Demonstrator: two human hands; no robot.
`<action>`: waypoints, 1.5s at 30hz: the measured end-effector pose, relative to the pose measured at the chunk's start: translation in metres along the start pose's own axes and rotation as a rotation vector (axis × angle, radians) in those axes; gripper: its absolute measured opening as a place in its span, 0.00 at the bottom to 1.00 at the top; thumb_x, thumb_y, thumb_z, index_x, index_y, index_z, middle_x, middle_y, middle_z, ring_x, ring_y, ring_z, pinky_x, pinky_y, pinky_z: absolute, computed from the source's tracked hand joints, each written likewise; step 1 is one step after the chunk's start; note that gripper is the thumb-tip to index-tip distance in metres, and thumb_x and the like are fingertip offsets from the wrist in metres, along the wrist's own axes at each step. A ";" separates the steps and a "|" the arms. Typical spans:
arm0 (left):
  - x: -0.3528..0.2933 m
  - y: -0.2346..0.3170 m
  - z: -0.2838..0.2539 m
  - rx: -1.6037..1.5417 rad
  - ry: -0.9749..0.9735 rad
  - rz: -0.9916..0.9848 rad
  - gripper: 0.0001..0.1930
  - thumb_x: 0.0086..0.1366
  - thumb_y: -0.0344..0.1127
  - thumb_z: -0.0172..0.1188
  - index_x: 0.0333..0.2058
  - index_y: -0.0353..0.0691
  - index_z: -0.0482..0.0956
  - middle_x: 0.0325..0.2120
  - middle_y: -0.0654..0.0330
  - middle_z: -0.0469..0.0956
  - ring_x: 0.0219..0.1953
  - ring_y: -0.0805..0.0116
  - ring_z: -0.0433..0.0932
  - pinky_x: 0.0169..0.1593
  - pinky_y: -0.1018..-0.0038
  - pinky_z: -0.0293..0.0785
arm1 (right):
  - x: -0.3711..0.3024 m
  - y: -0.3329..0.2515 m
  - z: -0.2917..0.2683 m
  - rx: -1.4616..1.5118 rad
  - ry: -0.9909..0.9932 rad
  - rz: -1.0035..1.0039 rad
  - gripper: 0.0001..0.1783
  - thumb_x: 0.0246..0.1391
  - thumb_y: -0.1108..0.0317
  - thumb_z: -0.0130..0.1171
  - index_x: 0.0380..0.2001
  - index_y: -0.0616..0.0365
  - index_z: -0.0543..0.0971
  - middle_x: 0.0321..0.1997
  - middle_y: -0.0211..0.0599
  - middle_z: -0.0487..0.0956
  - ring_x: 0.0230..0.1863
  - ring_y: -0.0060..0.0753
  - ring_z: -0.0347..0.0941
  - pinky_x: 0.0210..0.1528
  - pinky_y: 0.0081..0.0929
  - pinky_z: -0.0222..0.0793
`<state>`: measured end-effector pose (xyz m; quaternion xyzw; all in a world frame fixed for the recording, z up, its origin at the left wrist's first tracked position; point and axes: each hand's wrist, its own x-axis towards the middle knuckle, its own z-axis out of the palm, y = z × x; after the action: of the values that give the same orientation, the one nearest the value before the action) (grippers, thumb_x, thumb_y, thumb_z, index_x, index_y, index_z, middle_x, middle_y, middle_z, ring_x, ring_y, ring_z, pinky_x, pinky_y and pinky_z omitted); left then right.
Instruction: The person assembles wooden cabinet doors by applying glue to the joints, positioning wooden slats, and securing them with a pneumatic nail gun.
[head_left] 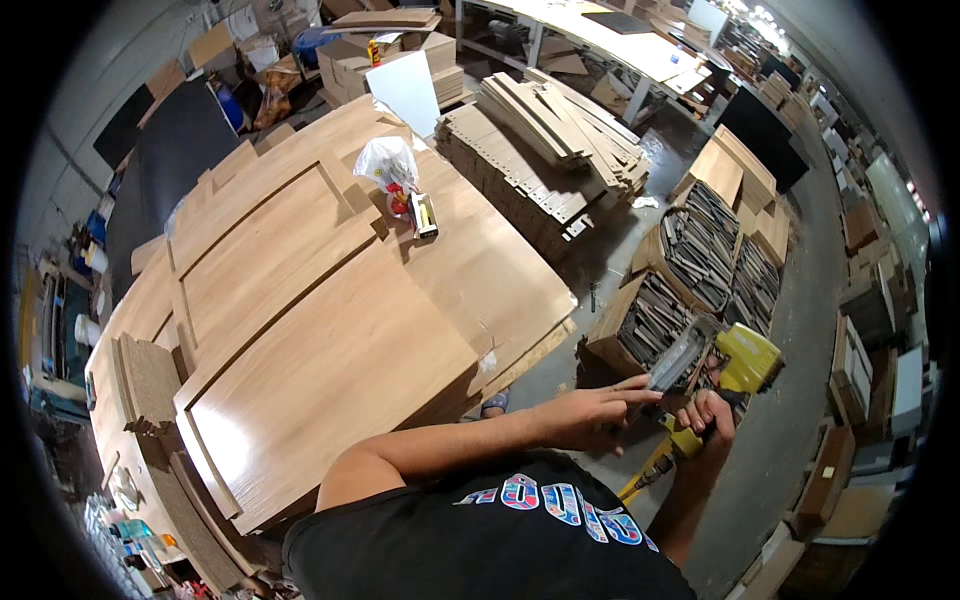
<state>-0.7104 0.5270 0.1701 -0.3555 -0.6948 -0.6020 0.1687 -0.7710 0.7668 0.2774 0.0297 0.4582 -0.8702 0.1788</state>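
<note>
Several ctns (611,322) w/ strips (696,262) nr yellow tool (748,358)

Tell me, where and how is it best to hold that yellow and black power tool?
Probably around the narrow handle of the yellow and black power tool, coming from the near side, where the right hand wraps it. The bulky yellow head sits at one end of the handle and a smaller yellow piece at the other, leaving a slim stretch for curled fingers.
</note>
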 end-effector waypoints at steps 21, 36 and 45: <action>-0.115 -0.263 -0.392 1.071 1.087 -1.711 0.15 0.79 0.38 0.56 0.50 0.39 0.91 0.51 0.47 0.91 0.56 0.44 0.90 0.55 0.49 0.88 | 0.142 -0.051 -0.035 -0.218 0.109 -0.269 0.16 0.73 0.67 0.64 0.29 0.52 0.72 0.28 0.24 0.66 0.27 0.21 0.65 0.39 0.30 0.70; -0.105 -0.242 -0.392 1.315 1.084 -1.366 0.13 0.73 0.38 0.63 0.40 0.35 0.91 0.38 0.43 0.91 0.43 0.38 0.91 0.49 0.50 0.88 | 0.157 -0.058 -0.031 -0.187 0.137 -0.237 0.14 0.77 0.69 0.59 0.32 0.49 0.71 0.28 0.23 0.64 0.28 0.20 0.64 0.40 0.30 0.68; 0.107 -0.138 -0.209 -0.050 0.677 -0.738 0.09 0.72 0.35 0.76 0.42 0.33 0.93 0.31 0.67 0.89 0.33 0.81 0.83 0.38 0.79 0.78 | 0.188 -0.017 0.044 -0.310 0.066 -0.036 0.17 0.70 0.69 0.65 0.58 0.60 0.80 0.27 0.25 0.72 0.25 0.22 0.69 0.37 0.34 0.76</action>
<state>-0.9208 0.3547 0.1878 0.1252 -0.6660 -0.7195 0.1520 -0.9476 0.6861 0.2756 0.0223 0.5933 -0.7905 0.1505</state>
